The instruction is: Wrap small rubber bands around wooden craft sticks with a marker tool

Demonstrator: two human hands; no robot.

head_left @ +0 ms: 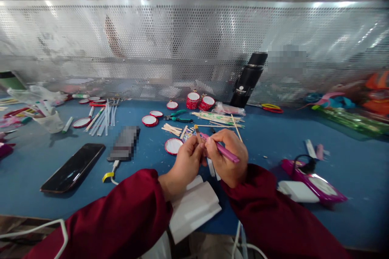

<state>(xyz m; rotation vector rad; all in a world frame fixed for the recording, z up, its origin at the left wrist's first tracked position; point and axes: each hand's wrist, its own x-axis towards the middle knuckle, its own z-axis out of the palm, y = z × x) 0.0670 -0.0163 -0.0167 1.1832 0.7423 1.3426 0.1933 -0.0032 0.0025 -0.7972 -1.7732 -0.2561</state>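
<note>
A person in maroon sleeves works with both hands over a blue counter, the left hand pinching a slim wooden stick upright between thumb and fingers while the right hand grips a pink pen, its far end close to the stick (whether the two touch is too small to tell). The stick is held above the middle of the counter, in front of the torso. Below the hands lies folded white paper; just beyond them sit a white disc with a red rim, loose wooden sticks and green-handled pliers. A black bottle tilts near the perforated metal screen, and a dark phone lies at left.
</note>
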